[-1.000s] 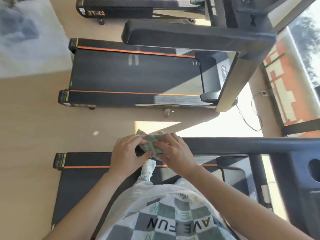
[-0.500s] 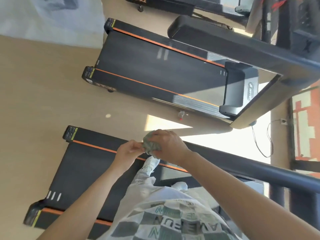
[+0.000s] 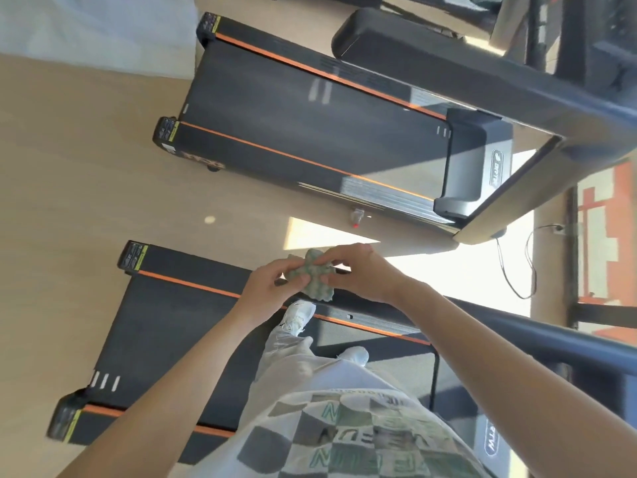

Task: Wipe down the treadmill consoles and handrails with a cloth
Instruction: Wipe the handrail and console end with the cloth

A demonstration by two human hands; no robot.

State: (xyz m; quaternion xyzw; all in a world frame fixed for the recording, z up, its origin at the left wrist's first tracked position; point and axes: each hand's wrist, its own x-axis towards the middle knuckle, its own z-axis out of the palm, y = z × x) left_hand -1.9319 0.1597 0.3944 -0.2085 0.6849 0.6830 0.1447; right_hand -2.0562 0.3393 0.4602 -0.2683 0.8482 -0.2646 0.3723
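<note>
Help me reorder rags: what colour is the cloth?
The cloth is mottled green and whitish; head view shows it best.

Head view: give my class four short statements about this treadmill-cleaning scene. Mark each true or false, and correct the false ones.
1. The left hand and right hand both hold the cloth. True.
2. The cloth lies on the floor. False: it is held up by the end of the handrail.
3. The person wears white shoes. True.
4. The treadmill decks carry blue stripes. False: the stripes are orange.
</note>
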